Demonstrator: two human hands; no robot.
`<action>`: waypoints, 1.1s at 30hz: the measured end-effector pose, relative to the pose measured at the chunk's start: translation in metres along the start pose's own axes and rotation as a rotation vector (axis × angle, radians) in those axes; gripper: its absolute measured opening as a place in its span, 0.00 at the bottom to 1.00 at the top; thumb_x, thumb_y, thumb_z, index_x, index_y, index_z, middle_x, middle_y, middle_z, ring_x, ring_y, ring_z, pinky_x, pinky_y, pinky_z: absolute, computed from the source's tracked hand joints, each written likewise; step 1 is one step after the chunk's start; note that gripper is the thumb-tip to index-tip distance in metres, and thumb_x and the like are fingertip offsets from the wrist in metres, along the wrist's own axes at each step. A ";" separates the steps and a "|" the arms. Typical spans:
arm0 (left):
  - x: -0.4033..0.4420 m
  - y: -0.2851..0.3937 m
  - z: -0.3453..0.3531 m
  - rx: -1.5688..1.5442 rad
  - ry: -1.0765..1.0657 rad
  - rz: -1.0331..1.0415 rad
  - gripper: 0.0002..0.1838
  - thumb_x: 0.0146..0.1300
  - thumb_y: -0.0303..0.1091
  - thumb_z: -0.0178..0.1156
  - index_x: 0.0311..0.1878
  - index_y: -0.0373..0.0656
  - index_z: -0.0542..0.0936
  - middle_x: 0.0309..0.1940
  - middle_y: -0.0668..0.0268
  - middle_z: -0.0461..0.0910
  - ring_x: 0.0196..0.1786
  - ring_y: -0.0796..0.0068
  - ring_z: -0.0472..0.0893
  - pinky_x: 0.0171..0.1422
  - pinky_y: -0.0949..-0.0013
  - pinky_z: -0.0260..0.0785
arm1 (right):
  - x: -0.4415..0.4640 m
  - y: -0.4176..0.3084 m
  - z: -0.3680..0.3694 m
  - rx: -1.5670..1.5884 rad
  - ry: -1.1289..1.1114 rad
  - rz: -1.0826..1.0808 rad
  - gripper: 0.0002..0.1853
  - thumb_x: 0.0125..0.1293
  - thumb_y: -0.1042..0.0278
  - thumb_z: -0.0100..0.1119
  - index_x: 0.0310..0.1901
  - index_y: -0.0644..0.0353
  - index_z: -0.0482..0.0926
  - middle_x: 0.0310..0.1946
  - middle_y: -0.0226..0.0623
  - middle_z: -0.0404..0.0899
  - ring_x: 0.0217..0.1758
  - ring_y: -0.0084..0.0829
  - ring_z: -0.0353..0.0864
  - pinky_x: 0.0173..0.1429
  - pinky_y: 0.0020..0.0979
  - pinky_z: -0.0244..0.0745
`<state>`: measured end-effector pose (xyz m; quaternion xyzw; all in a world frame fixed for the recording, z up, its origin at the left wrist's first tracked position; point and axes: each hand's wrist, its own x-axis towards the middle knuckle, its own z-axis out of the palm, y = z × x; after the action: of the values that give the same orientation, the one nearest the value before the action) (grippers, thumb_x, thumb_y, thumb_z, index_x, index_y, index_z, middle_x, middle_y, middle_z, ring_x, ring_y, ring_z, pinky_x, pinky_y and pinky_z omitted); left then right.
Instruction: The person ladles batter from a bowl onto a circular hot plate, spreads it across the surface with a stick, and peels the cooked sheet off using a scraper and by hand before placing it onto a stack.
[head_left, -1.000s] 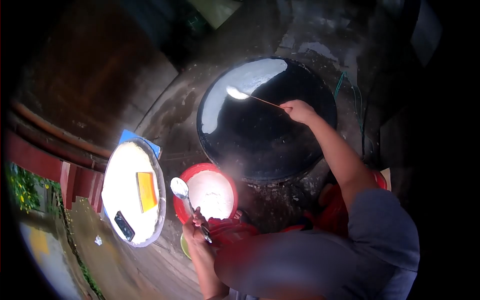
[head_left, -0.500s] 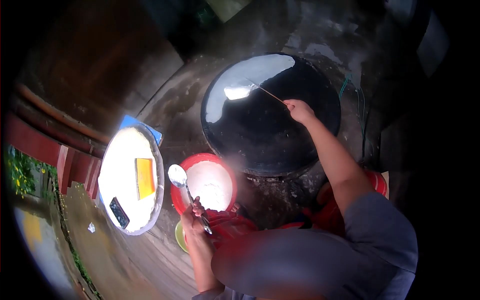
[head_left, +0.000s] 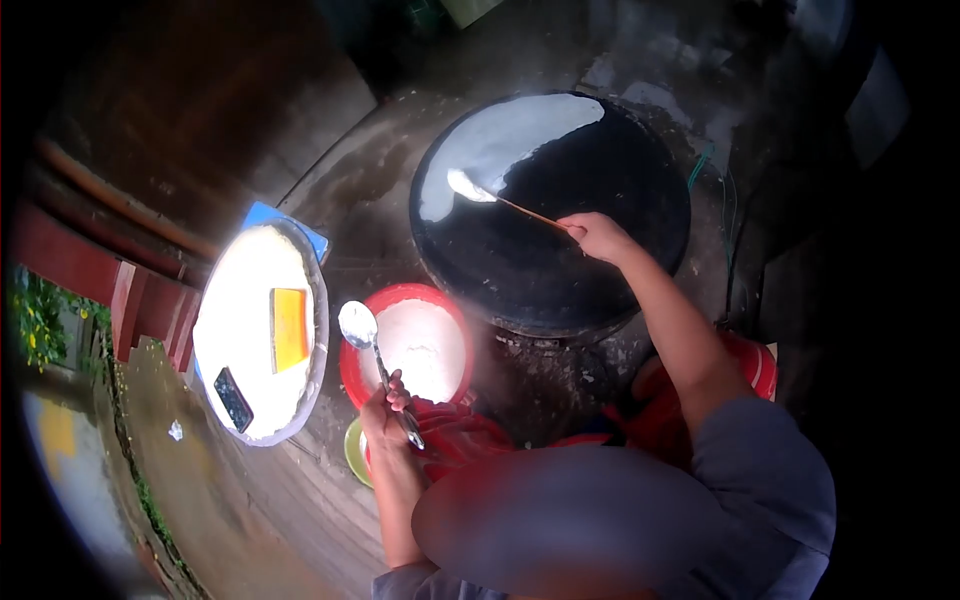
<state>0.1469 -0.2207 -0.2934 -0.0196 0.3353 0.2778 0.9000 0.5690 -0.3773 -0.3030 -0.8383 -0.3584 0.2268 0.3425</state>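
My right hand (head_left: 600,238) is closed on the thin brown handle of a batter spreader (head_left: 530,212) above a large round black griddle (head_left: 560,280). The spreader's far end meets a thick white clump of batter (head_left: 470,187); I cannot make out its shape. A thin sheet of white batter (head_left: 500,135) curves along the griddle's far left part. Lower down, my left hand (head_left: 385,412) grips a metal ladle (head_left: 358,324) by its handle. The ladle's bowl is coated white and hangs over the left rim of a red basin (head_left: 352,372) of white batter or flour.
To the left stands a wide round tray (head_left: 318,370) with a bright white surface, bearing a yellow-orange packet (head_left: 289,330) and a dark phone (head_left: 234,400). A green bowl (head_left: 354,452) sits partly behind my left forearm. Thin green cord (head_left: 700,165) lies right of the griddle.
My right hand has shifted slightly, drawing the spreader's end down and left into the thick batter, which is now a smaller clump. My left hand still holds the ladle. The view has shifted a little.
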 end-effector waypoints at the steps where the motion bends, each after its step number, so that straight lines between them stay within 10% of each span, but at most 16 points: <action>1: -0.001 0.000 0.001 0.000 0.003 -0.002 0.16 0.67 0.30 0.35 0.46 0.26 0.67 0.25 0.63 0.69 0.22 0.78 0.67 0.24 0.77 0.62 | -0.001 0.003 -0.008 0.078 -0.062 0.038 0.14 0.63 0.69 0.50 0.50 0.52 0.77 0.44 0.40 0.79 0.47 0.36 0.78 0.52 0.29 0.70; 13: -0.002 0.001 -0.003 -0.014 -0.028 -0.001 0.17 0.69 0.33 0.34 0.48 0.27 0.66 0.27 0.62 0.70 0.23 0.78 0.67 0.25 0.76 0.62 | -0.029 -0.026 -0.017 -0.139 -0.098 0.037 0.14 0.64 0.63 0.49 0.50 0.39 0.78 0.44 0.33 0.79 0.46 0.34 0.78 0.49 0.29 0.72; 16: -0.008 -0.001 -0.003 -0.011 0.003 0.014 0.17 0.69 0.33 0.34 0.48 0.27 0.66 0.27 0.63 0.70 0.22 0.78 0.67 0.25 0.76 0.62 | -0.035 0.000 -0.003 -0.106 0.231 0.166 0.14 0.64 0.66 0.48 0.50 0.45 0.78 0.43 0.35 0.80 0.45 0.34 0.79 0.48 0.27 0.71; 19: -0.016 -0.003 0.000 0.022 -0.029 0.057 0.17 0.69 0.32 0.33 0.48 0.27 0.66 0.27 0.62 0.69 0.23 0.79 0.66 0.25 0.77 0.62 | -0.037 0.025 0.040 0.193 0.080 0.014 0.15 0.65 0.68 0.46 0.52 0.54 0.76 0.45 0.45 0.78 0.46 0.37 0.78 0.52 0.28 0.69; 26: -0.024 0.000 -0.002 -0.028 -0.044 0.052 0.16 0.67 0.29 0.36 0.47 0.24 0.66 0.27 0.61 0.69 0.22 0.78 0.67 0.23 0.77 0.63 | -0.148 -0.016 0.055 0.041 -0.014 0.088 0.18 0.61 0.65 0.53 0.54 0.42 0.75 0.38 0.41 0.80 0.35 0.33 0.79 0.42 0.28 0.72; 33: -0.032 0.003 -0.010 0.046 -0.068 0.059 0.17 0.69 0.33 0.34 0.48 0.28 0.67 0.28 0.63 0.69 0.23 0.79 0.66 0.23 0.78 0.61 | -0.174 -0.032 0.098 -0.352 0.133 -0.119 0.21 0.58 0.68 0.53 0.53 0.62 0.67 0.29 0.47 0.79 0.30 0.43 0.80 0.34 0.41 0.73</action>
<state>0.1194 -0.2362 -0.2812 0.0207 0.3112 0.2970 0.9025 0.3816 -0.4524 -0.3210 -0.8758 -0.4180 0.0842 0.2262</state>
